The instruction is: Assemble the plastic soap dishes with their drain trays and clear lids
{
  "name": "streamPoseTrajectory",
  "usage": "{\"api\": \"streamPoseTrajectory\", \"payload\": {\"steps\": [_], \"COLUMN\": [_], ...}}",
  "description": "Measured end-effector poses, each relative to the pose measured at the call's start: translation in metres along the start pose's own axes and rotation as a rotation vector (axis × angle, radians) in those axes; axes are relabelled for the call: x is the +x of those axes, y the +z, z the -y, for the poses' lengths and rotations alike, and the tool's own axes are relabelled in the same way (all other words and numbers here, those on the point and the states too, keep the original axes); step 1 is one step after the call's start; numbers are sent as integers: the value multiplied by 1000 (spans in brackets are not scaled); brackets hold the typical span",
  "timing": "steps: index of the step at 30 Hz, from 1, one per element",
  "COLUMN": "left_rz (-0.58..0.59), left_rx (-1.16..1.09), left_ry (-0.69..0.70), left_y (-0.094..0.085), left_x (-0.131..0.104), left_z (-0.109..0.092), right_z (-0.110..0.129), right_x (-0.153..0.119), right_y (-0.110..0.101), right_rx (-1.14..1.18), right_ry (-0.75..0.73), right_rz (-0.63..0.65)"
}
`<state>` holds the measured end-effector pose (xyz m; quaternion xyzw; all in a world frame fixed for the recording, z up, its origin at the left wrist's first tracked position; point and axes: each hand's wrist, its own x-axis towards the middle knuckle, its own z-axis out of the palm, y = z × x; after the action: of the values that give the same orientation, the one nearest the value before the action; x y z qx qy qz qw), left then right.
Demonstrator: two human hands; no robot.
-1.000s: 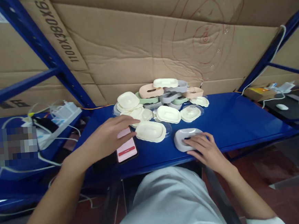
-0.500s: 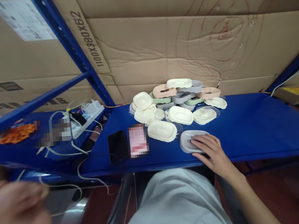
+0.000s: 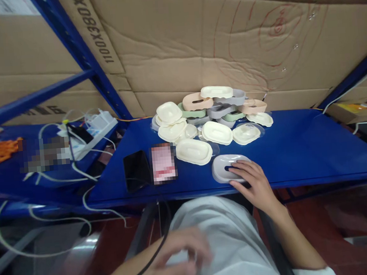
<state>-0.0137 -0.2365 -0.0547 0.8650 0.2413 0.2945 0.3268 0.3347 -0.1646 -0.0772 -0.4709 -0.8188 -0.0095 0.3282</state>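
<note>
A pale grey-lilac oval soap dish (image 3: 219,168) with a dark slot in its middle sits near the front edge of the blue table. My right hand (image 3: 256,184) grips its right side, fingers over the top and thumb at the near edge. My left hand (image 3: 182,256), smeared by motion, hovers over my lap with bent fingers apart from the thumb; nothing shows in it. Just behind the grey dish lies a cream wavy-edged tray (image 3: 194,150) on a clear plastic piece.
Cream, peach, green and grey dish parts form a pile (image 3: 222,110) against the cardboard. A black phone (image 3: 137,171) lies beside a blurred pink item (image 3: 163,163). Blue shelf posts (image 3: 103,88) and a power strip (image 3: 102,133) with cables stand left. A black cable (image 3: 148,261) crosses my left forearm.
My left hand has come from the far left to above my lap. My right hand stays on the grey soap dish. The view has shifted slightly.
</note>
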Motion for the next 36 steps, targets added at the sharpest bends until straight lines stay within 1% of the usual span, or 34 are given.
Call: {"api": "streamPoseTrajectory", "payload": {"steps": [1, 2, 3, 4, 5, 6, 8, 9, 11, 12, 14, 16, 18, 20, 21, 23, 25, 28, 29, 31, 33, 34, 36], "left_rz": [14, -13, -78, -162, -215, -236, -206, -195, -191, -200, -220, -213, -203, -214, -225, -245, -273, -349, -381, -450, -501, -511, -502], "left_rx": [11, 83, 205, 332, 448, 537, 632, 660, 678, 675, 656, 635, 626, 631, 634, 623, 578, 495, 480, 479, 506, 526, 558], "left_ry": [-37, -40, -12, 36, 70, 82, 52, 43, 48, 64, 107, 159, 183, 198, 212, 250, 302, 421, 468, 518, 477, 430, 321], "left_y": [5, 12, 20, 28, 35, 40, 44, 42, 34, 29, 19, 12, 8, 6, 5, 3, 1, -2, -2, -1, 2, 3, 7], "left_x": [23, 40, 53, 62, 68, 71, 74, 74, 71, 69, 65, 62, 60, 58, 58, 57, 55, 50, 48, 47, 48, 50, 54], "left_z": [-3, -4, -2, 3, 8, 15, 26, 31, 36, 38, 39, 39, 40, 43, 44, 44, 42, 33, 29, 25, 26, 27, 32], "right_z": [3, 6, 9, 11, 13, 15, 15, 15, 16, 17, 23, 31, 39, 41, 41, 36, 29, 19, 17, 13, 14, 16, 21], "right_x": [-1, -2, -4, -5, -7, -7, -1, 6, 28, 43, 76, 106, 126, 136, 137, 132, 118, 82, 67, 37, 12, 4, -7], "right_y": [0, 1, 1, 1, 1, -1, -7, -12, -23, -27, -28, -18, 0, 17, 23, 24, 11, -20, -30, -41, -41, -36, -22], "right_rx": [2, 7, 20, 40, 64, 85, 90, 76, 51, 51, 52, 2, -87, -143, -157, -167, -153, -102, -88, -58, -24, -12, 3], "right_ry": [-3, -8, -18, -32, -49, -67, -101, -116, -157, -187, -268, -355, -407, -420, -416, -388, -334, -222, -190, -149, -158, -170, -171], "right_rz": [12, 24, 37, 50, 60, 64, 37, 6, -44, -44, 26, 146, 247, 304, 315, 298, 230, 96, 87, 122, 171, 172, 134]}}
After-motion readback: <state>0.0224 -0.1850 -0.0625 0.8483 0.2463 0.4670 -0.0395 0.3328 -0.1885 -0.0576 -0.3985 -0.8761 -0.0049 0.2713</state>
